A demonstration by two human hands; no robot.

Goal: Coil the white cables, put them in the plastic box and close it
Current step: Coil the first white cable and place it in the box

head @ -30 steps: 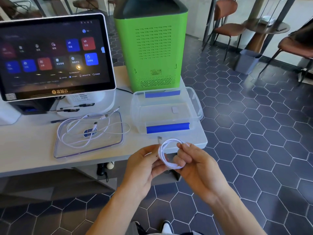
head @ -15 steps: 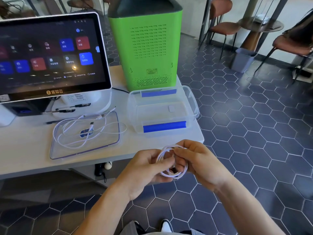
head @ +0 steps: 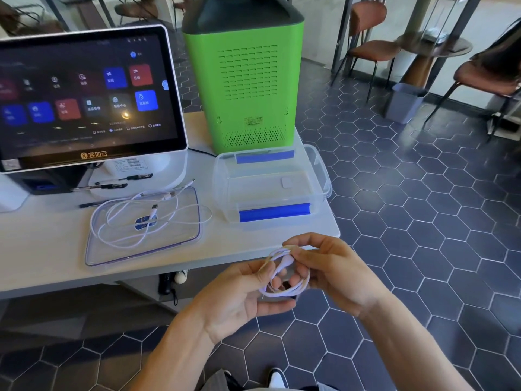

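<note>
A small coil of white cable [head: 284, 289] hangs between both hands, just below the table's front edge. My left hand [head: 239, 297] pinches the coil's left side. My right hand [head: 332, 272] grips its top and right side, fingers curled over the cable's end. A second white cable [head: 146, 218] lies loose and uncoiled on the clear box lid [head: 186, 241], which rests flat on the table. The open clear plastic box [head: 270, 187] with blue clips stands to the lid's right, near the table's right corner.
A touchscreen terminal [head: 84, 94] stands at the back left with pens [head: 112, 184] at its base. A green tower device [head: 248, 74] stands behind the box. Chairs [head: 369, 43], a round table and a grey bin [head: 403, 103] occupy the tiled floor to the right.
The coil has been turned from upright to hanging lower between my hands. My right fingers have closed over its top. The loose plug end that stuck up is now tucked in.
</note>
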